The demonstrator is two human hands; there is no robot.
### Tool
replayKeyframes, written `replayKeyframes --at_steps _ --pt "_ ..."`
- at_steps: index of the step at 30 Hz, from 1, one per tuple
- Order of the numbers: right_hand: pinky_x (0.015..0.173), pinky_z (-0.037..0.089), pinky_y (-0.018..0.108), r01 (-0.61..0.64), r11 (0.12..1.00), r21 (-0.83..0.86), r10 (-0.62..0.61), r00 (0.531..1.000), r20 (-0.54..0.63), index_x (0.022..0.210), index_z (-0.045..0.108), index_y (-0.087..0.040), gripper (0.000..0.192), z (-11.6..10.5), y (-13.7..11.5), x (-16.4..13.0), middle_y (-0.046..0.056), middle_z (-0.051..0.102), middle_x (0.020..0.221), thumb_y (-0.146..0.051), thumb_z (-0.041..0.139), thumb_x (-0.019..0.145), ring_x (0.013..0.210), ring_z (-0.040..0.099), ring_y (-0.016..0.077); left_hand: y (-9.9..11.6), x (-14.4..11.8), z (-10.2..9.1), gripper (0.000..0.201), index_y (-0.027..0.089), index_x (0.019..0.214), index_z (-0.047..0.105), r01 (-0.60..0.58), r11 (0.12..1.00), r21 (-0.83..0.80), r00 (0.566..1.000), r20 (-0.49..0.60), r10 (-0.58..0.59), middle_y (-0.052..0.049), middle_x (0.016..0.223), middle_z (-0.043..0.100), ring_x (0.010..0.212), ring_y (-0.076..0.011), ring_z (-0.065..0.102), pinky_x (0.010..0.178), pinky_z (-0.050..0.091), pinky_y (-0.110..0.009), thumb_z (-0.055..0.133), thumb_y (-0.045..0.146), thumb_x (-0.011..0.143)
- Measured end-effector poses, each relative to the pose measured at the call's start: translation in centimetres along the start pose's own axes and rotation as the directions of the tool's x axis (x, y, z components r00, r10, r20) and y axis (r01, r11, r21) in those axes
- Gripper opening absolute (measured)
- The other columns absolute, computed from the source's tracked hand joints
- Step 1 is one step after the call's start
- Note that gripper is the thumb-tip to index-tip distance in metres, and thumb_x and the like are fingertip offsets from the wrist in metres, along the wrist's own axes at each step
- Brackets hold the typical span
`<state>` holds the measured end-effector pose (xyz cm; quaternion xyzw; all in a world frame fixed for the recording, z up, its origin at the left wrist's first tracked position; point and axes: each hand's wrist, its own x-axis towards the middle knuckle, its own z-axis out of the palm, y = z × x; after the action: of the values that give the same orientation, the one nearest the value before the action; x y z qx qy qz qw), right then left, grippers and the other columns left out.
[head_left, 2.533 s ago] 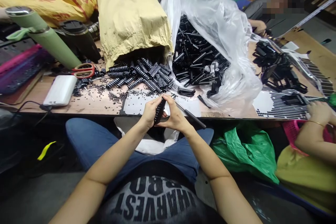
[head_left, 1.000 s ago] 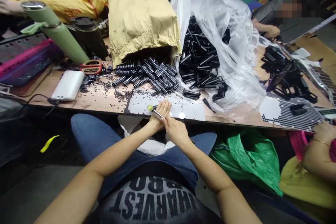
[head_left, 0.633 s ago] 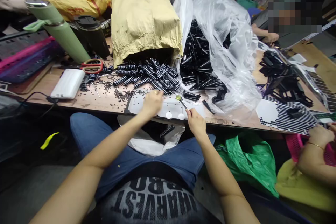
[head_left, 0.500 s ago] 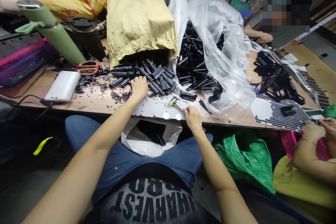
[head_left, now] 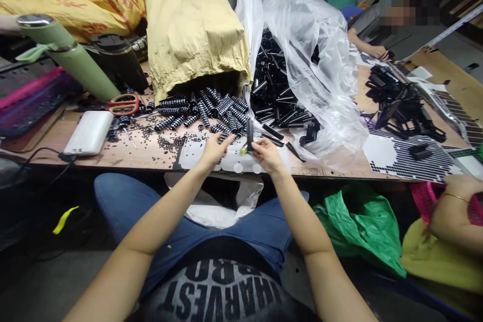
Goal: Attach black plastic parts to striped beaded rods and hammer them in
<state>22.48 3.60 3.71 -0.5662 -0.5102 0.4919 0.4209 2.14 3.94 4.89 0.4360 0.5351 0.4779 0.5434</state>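
Note:
My left hand [head_left: 215, 152] is closed, with thumb and fingers pinched around a black-and-white ribbed rod [head_left: 224, 136], partly hidden by the fingers. Between the fingertips of my right hand [head_left: 267, 153] stands a slim black plastic piece [head_left: 249, 135], held upright. Just left of those fingertips shows a yellow-green tool end [head_left: 243, 150]; the rest of that tool is hidden. Both hands are over a whitish sheet [head_left: 196, 153] at the table's front edge. Behind my left hand, a pile of ribbed rods [head_left: 206, 105] spills from a yellow paper sack [head_left: 196, 30].
A clear plastic bag [head_left: 320, 70] holds black tubes [head_left: 275, 90]. At left are red-handled scissors [head_left: 123, 104], a white power bank [head_left: 88, 132] and a green flask [head_left: 70, 58]. Black parts [head_left: 400, 103] lie at right, near a co-worker's arm [head_left: 458, 211]. Tiny dark rings are scattered about.
My left hand has left the rod pile, moving right and nearer with a ribbed rod. My right hand, which gripped the yellow-green-ended tool, now shows an upright black piece in its fingers.

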Motion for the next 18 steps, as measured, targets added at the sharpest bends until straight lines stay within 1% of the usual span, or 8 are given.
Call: replayKeyframes --at_steps 2,4,6,7,9,11,13,18 --pt "0.071 0.053 0.034 0.069 0.997 0.018 -0.071 0.993 0.094 0.096 0.057 -0.021 0.045 2.0 -0.8 -1.3 0.002 0.063 0.083 -0.056 0.069 0.070 0.074 0.063 0.0167 0.5 -0.8 1.6 0.034 0.014 0.079 0.055 0.071 0.987 -0.145 0.996 0.064 -0.062 0.006 0.050 0.045 0.040 -0.0057 0.038 0.038 0.028 -0.018 0.075 0.039 0.068" --pt "0.089 0.051 0.042 0.292 0.942 -0.165 -0.261 0.947 0.185 0.116 0.054 -0.023 0.063 2.6 -2.2 -2.2 0.009 0.062 0.111 -0.054 0.075 0.066 0.103 0.061 0.0236 0.8 -1.5 2.3 0.035 0.015 0.073 0.053 0.119 0.975 -0.190 0.991 0.089 -0.103 0.007 0.049 0.045 0.038 -0.0045 0.037 0.036 0.025 -0.017 0.080 0.034 0.061" --pt "0.108 0.036 0.049 0.521 0.761 -0.387 -0.414 0.849 0.329 0.135 0.043 -0.025 0.086 2.3 -3.7 -2.6 0.012 0.046 0.139 -0.047 0.081 0.060 0.130 0.043 0.0292 0.9 -1.9 2.2 0.035 0.014 0.070 0.053 0.122 0.980 -0.157 0.985 0.137 -0.101 0.007 0.048 0.045 0.037 -0.0041 0.037 0.035 0.025 -0.016 0.081 0.032 0.060" --pt "0.113 0.029 0.051 0.591 0.661 -0.463 -0.437 0.804 0.402 0.140 0.038 -0.025 0.094 2.0 -4.4 -2.7 0.013 0.037 0.146 -0.042 0.083 0.059 0.137 0.034 0.0306 0.9 -2.1 2.0 0.034 0.014 0.069 0.054 0.109 0.985 -0.137 0.982 0.166 -0.085 0.007 0.047 0.045 0.036 -0.0039 0.036 0.034 0.025 -0.016 0.081 0.033 0.061" --pt "0.116 0.024 0.052 0.642 0.547 -0.537 -0.442 0.767 0.466 0.145 0.030 -0.024 0.100 1.6 -5.1 -2.8 0.014 0.030 0.150 -0.037 0.082 0.061 0.141 0.027 0.0312 0.8 -2.5 1.5 0.034 0.014 0.073 0.056 0.081 0.984 -0.162 0.978 0.205 -0.047 0.006 0.050 0.047 0.037 -0.0042 0.038 0.034 0.027 -0.016 0.078 0.039 0.066" --pt "0.116 0.026 0.051 0.638 0.545 -0.544 -0.454 0.770 0.448 0.148 0.023 -0.022 0.106 1.4 -5.1 -2.9 0.015 0.031 0.148 -0.038 0.082 0.062 0.140 0.028 0.0306 0.9 -2.8 1.2 0.038 0.013 0.086 0.060 0.071 0.963 -0.259 0.977 0.214 -0.014 0.003 0.058 0.054 0.039 -0.0051 0.042 0.034 0.030 -0.017 0.071 0.048 0.073" --pt "0.116 0.028 0.051 0.622 0.589 -0.516 -0.472 0.783 0.405 0.150 0.016 -0.021 0.114 1.6 -4.7 -3.4 0.017 0.030 0.146 -0.044 0.083 0.061 0.141 0.026 0.0306 1.1 -3.1 0.9 0.047 0.014 0.102 0.062 0.070 0.939 -0.336 0.979 0.206 0.001 0.003 0.062 0.056 0.040 -0.0056 0.044 0.034 0.031 -0.017 0.066 0.053 0.077" --pt "0.113 0.033 0.053 0.594 0.682 -0.426 -0.482 0.804 0.349 0.151 0.010 -0.020 0.125 2.5 -4.2 -5.4 0.020 0.025 0.148 -0.055 0.083 0.055 0.142 0.022 0.0335 1.8 -3.8 0.9 0.057 0.016 0.125 0.058 0.066 0.950 -0.305 0.988 0.153 -0.019 0.008 0.051 0.047 0.033 -0.0042 0.036 0.031 0.023 -0.016 0.061 0.052 0.082"
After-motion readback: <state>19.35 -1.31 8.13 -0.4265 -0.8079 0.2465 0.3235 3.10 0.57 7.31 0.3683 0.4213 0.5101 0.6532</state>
